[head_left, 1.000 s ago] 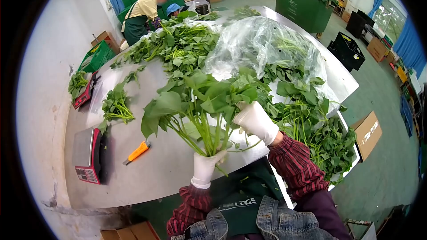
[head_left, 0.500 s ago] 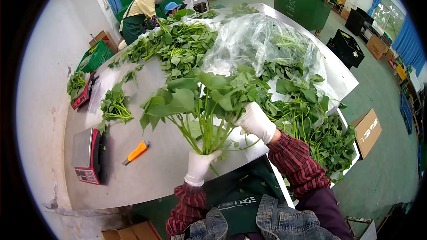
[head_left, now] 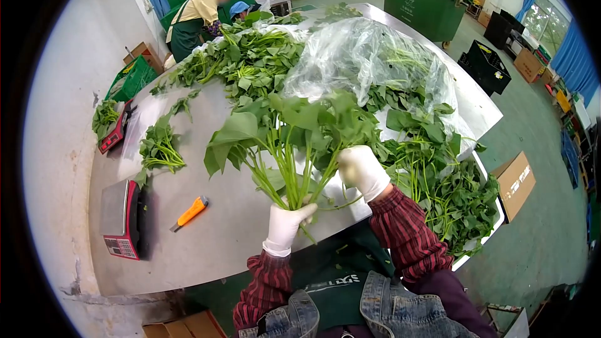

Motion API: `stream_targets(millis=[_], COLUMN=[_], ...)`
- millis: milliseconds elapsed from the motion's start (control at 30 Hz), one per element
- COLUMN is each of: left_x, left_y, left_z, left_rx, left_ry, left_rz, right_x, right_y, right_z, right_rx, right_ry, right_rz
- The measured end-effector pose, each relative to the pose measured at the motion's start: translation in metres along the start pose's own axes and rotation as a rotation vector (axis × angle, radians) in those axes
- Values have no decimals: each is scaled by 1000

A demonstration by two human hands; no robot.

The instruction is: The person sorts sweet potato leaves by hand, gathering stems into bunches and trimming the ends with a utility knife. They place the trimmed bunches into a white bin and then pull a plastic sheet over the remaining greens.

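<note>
A fanned bunch of leafy greens (head_left: 291, 156) with long pale stems stands upright over the near edge of the metal table (head_left: 206, 238). My left hand (head_left: 289, 222), in a white glove, is closed around the lower stems. On the bunch's right side, my gloved right hand (head_left: 364, 172) is closed beside the leaves, its fingers slightly blurred. What it grips is hidden. Right of that hand lies a large heap of loose greens (head_left: 451, 200). An orange box cutter (head_left: 190, 214) rests on the table to the left.
A red digital scale (head_left: 122, 219) stands at the left, a second scale (head_left: 117, 130) behind it. A small bunch (head_left: 163, 150) lies nearby. Clear plastic sheeting (head_left: 357, 62) covers part of the far pile. A co-worker (head_left: 197, 19) bends at the far left.
My left hand and the bunch have risen slightly and moved a little right. My right hand has shifted slightly right, away from the leaves it was among.
</note>
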State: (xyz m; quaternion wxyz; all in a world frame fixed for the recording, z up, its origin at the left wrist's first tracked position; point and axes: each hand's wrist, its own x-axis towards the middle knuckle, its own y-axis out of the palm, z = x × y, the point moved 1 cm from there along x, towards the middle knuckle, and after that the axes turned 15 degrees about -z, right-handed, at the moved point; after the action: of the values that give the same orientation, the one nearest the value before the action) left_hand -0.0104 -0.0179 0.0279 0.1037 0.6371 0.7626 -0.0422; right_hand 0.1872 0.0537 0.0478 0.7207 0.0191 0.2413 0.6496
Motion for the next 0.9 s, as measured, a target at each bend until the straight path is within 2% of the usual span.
stream_targets(millis=[100, 167, 200, 267, 300, 333, 400, 433, 467, 533, 600, 667, 733, 800, 867, 900], left_x=[3, 4, 4, 5, 4, 4, 4, 3, 2, 1, 7, 3, 1, 2, 1, 2], left_y=[-1, 0, 1, 4, 6, 4, -1, 0, 2, 1, 2, 0, -2, -2, -1, -1], left_z=[3, 4, 4, 4, 5, 6, 9, 11, 12, 16, 18, 10, 8, 10, 15, 18], left_rx=[-50, -45, -38, -44, -48, -49, 25, 28, -26, -82, -287, -353, -530, -558, -583, -536], left_ry=[-35, -25, -12, -7, -4, -5, 5, 3, -32, -69, -159, -194, -318, -318, -327, -295], left_rz=[17, 20, 26, 34, 38, 41, 1, 0, 25, 45, 128, 163, 170, 166, 168, 185], right_x=[-1, -5, -11, -4, 3, -1, 0, 3, -4, -4, -4, -22, -40, -58, -57, -61], right_y=[-3, -4, 7, 4, 4, -4, -28, -21, -23, -19, -22, -13, -8, -2, 17, 27], right_z=[-7, -1, -6, -16, -25, -14, 15, 19, 23, 28, 37, 36, 20, -5, -28, -38], right_rx=[125, -391, -512, -828, -872, -875, -92, -28, -302, -10, -231, -322, -234, -515, -611, -519], right_ry=[-26, -339, -697, -1349, -1273, -1273, -314, -612, -791, -275, -253, -497, -572, -885, -1228, -876], right_rz=[-26, -125, -270, -271, -483, -485, -181, -98, -43, -37, -205, -572, -756, -424, -203, -99])
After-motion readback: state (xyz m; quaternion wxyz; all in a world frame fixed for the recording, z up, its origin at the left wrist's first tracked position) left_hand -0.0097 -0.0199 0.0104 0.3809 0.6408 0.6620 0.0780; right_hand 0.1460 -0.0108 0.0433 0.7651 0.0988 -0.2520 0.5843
